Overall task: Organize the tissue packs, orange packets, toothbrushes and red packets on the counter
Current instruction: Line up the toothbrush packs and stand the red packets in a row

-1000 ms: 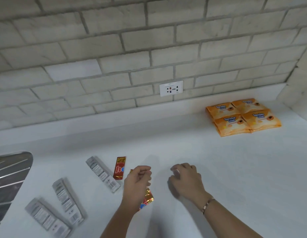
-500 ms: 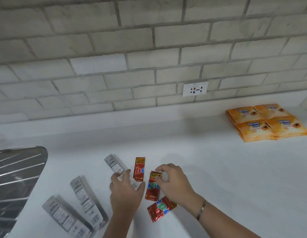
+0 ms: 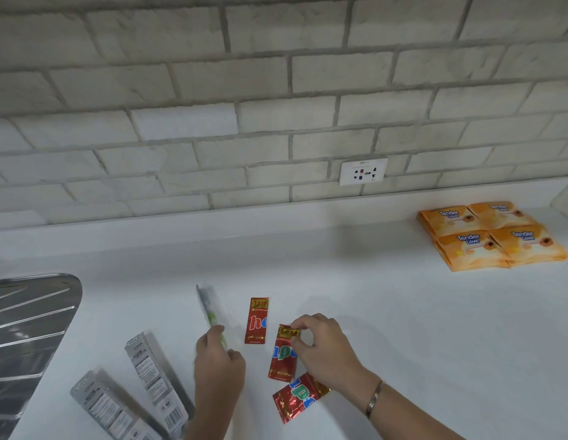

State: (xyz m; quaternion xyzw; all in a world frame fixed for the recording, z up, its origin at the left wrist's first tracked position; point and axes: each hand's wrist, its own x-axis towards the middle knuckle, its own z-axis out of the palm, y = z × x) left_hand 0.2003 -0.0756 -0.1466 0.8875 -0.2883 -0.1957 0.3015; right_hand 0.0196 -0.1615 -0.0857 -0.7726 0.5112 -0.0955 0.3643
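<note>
The left hand (image 3: 217, 360) gripped the lower end of a clear plastic toothbrush pack (image 3: 209, 308), fingers (image 3: 216, 331) curled round it. The pack was tilted up off the white desk (image 3: 403, 328) and was blurred, with a green handle showing through.

The right hand (image 3: 327, 350) pinched the gold top edge of the middle red foil packet (image 3: 281, 358) between thumb and forefinger. A second red foil packet (image 3: 256, 320) lay flat just to its left, apart from it. A third, crumpled red packet (image 3: 300, 396) lay slanted under the right wrist, touching the middle one's lower end.

Two grey printed toothbrush packs (image 3: 157, 379) lay side by side at the near left, beside a ribbed steel drainboard (image 3: 25, 331). Four orange plastic packets (image 3: 492, 236) sat in a tight two-by-two block at the far right, near the brick wall (image 3: 276, 90).
</note>
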